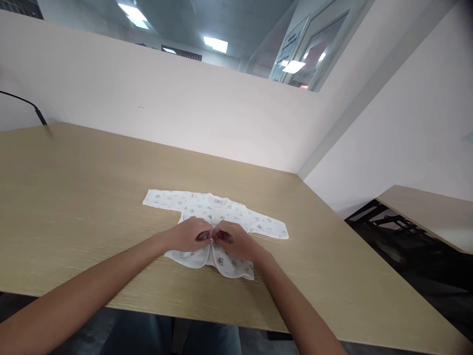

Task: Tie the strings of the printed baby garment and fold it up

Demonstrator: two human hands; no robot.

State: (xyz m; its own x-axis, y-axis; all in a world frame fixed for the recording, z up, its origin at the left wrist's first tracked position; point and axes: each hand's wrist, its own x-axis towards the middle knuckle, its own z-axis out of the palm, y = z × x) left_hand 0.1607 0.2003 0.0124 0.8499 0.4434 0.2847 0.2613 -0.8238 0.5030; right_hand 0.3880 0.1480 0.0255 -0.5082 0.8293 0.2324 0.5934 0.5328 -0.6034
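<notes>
A small white baby shirt (201, 204) with a scattered green and grey print lies spread on the table, its long sleeves stretched out to both sides and its neck away from me. My left hand (192, 233) is closed in a pinch on the shirt's front edge at the middle. Right beside it, my right hand (233, 239) pinches the other front edge. The fingertips of both hands meet at the front opening, near a small fastener. Below them the two front panels part slightly at the hem. My fingers partly hide the spot they grip.
The wooden table (92, 197) reaches to a white wall (185, 108) with a window above. A black cable (39, 113) comes down at the far left. To the right stands another table (428, 212) with dark objects beneath.
</notes>
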